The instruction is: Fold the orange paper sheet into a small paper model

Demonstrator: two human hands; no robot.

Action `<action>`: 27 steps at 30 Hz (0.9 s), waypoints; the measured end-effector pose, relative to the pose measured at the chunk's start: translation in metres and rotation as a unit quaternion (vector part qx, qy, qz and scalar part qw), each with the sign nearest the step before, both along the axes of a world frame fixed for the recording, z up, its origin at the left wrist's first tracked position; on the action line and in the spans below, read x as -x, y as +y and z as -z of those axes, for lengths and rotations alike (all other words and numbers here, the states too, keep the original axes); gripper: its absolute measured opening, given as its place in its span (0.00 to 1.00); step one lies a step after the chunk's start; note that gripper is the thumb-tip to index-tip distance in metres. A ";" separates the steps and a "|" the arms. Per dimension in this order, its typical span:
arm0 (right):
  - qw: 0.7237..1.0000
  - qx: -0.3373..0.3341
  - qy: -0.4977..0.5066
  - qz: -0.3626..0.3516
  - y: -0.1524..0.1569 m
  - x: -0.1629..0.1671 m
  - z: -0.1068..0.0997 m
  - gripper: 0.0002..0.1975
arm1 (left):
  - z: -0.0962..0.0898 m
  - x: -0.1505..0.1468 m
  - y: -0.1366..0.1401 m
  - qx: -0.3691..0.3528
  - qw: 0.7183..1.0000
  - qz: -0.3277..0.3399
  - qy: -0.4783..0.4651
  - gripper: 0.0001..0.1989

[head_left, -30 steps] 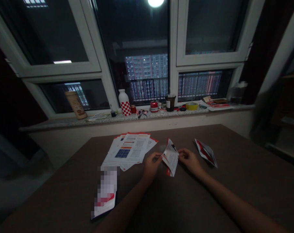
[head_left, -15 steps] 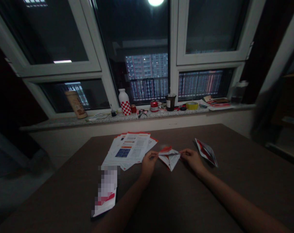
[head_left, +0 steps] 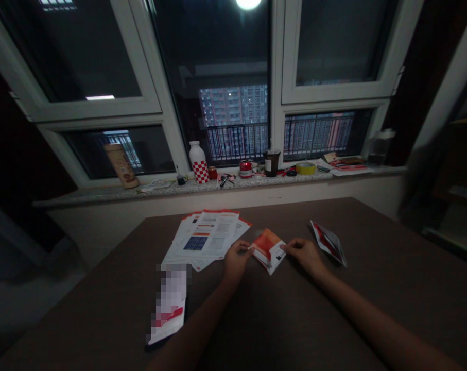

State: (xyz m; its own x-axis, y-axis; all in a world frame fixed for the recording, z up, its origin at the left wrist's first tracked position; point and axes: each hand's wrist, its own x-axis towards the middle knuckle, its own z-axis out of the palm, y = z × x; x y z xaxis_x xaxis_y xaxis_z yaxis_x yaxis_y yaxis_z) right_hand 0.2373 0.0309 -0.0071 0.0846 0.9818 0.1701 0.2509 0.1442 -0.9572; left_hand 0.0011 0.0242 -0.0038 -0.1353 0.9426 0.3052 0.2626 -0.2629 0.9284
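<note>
Between my hands is a small folded paper, orange-red and white, nearly flat and shaped like a diamond. My left hand pinches its left corner between thumb and fingers. The right corner is pinched by my right hand. A second folded paper piece, white with a red inside, lies partly opened on the table just right of my right hand. Left of my left hand is a fanned stack of printed sheets with orange edges.
A phone with a blurred screen lies at the left on the brown table. Along the windowsill stand a checkered bottle, a tan tumbler, a red can, a dark cup and yellow tape.
The folded paper was spread into a pocketed shape with raised points; now it is flatter, showing a broad orange-red face. Both hands keep hold of its corners in nearly the same place.
</note>
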 end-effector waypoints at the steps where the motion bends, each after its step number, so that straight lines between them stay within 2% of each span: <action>1: 1.000 -0.004 0.000 0.004 0.002 0.000 0.002 0.19 | -0.001 0.000 -0.001 -0.001 1.000 -0.004 0.005 0.07; 5: 1.000 0.002 0.004 -0.026 0.006 -0.004 0.004 0.24 | -0.007 0.001 -0.003 0.004 0.997 -0.035 0.064 0.09; 10: 0.997 0.042 0.018 -0.069 0.004 -0.006 0.002 0.18 | -0.013 0.000 -0.005 -0.001 0.995 -0.037 0.093 0.04; 15: 0.993 0.072 0.035 -0.084 0.001 -0.005 0.001 0.19 | -0.013 -0.002 -0.006 -0.016 0.994 -0.025 0.106 0.04; 23: 0.991 0.030 0.009 -0.131 0.001 -0.003 -0.002 0.23 | -0.016 0.002 -0.006 -0.001 0.990 -0.051 0.135 0.03; 27: 0.992 0.014 0.002 -0.126 0.001 -0.002 0.001 0.21 | -0.020 0.002 -0.005 0.017 0.989 -0.047 0.140 0.03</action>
